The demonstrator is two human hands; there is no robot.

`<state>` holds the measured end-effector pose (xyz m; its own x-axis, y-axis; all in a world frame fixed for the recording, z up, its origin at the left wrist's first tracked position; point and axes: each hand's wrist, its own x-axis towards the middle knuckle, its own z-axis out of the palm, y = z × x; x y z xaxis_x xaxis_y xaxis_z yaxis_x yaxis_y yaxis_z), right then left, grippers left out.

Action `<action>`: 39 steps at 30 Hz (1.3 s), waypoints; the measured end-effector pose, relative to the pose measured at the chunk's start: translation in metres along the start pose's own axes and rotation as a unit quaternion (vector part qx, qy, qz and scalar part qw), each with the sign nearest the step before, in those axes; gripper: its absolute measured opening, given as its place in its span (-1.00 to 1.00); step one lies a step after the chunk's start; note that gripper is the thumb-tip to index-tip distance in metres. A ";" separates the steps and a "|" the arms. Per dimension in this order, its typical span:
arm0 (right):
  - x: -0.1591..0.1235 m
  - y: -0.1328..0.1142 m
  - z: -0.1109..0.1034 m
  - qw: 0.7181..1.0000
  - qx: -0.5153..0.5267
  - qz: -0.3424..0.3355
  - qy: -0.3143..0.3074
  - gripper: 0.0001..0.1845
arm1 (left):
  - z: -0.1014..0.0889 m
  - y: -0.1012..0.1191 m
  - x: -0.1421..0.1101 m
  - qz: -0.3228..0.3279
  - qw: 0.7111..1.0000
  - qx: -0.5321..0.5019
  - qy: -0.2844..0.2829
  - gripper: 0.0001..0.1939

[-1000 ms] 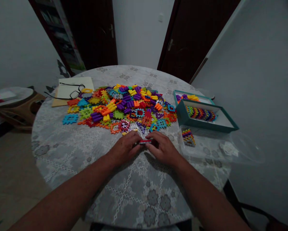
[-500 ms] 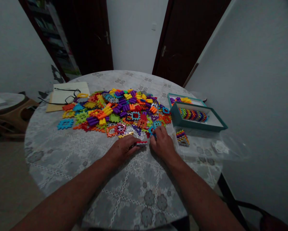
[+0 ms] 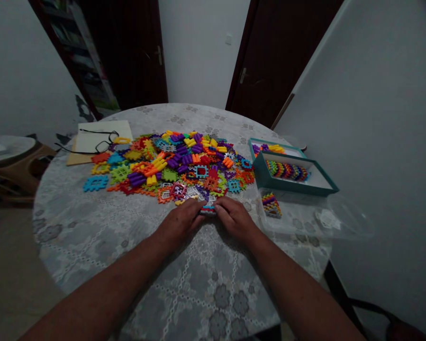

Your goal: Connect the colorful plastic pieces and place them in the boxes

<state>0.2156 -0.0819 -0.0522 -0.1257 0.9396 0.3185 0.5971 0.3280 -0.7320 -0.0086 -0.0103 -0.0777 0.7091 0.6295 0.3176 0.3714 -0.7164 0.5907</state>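
Observation:
Between my two hands, just in front of the pile, is a small stack of plastic building pieces [image 3: 209, 209], with blue, red and grey-white layers showing. My left hand [image 3: 180, 219] grips its left end, fingers closed. Around the right end, the thumb and fingers of my right hand [image 3: 234, 215] are pressed together. My fingers cover both ends of the stack. Directly beyond them spreads a pile of colourful interlocking plastic pieces [image 3: 170, 175], some flat with toothed edges and window cut-outs, others ribbed like joined tubes.
On the right stands a teal box [image 3: 291, 187] holding a row of stacked pieces, with a second shallow box [image 3: 250, 144] behind. A clear plastic tray [image 3: 298, 222] contains a multicoloured stack [image 3: 271, 205]. Eyeglasses [image 3: 102, 147] lie on a notebook [image 3: 123, 128] at the back left.
My right hand has come back from the pile's edge to the left, bringing a blue piece onto the red and grey stack. My left hand still holds the stack.

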 end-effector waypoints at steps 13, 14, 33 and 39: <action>0.016 0.013 0.010 0.940 -0.317 0.117 0.047 -0.71 | -0.011 0.006 0.004 0.011 0.998 -0.024 -0.057 -0.89; 0.015 0.012 0.009 0.938 -0.322 0.118 0.042 -0.75 | -0.011 0.007 0.004 0.010 0.998 -0.024 -0.057 -0.89; -0.001 -0.003 -0.010 0.999 0.005 0.045 -0.012 -0.81 | -0.008 0.004 0.001 0.005 1.000 -0.005 -0.024 -0.61; 0.000 -0.007 -0.014 0.998 0.012 0.061 -0.024 -0.77 | -0.004 -0.003 -0.002 0.007 1.000 -0.002 -0.008 -0.49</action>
<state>0.2223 -0.0859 -0.0388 -0.0902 0.9762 0.1974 0.5916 0.2120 -0.7779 -0.0136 -0.0083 -0.0767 0.7239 0.6140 0.3145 0.3590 -0.7246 0.5883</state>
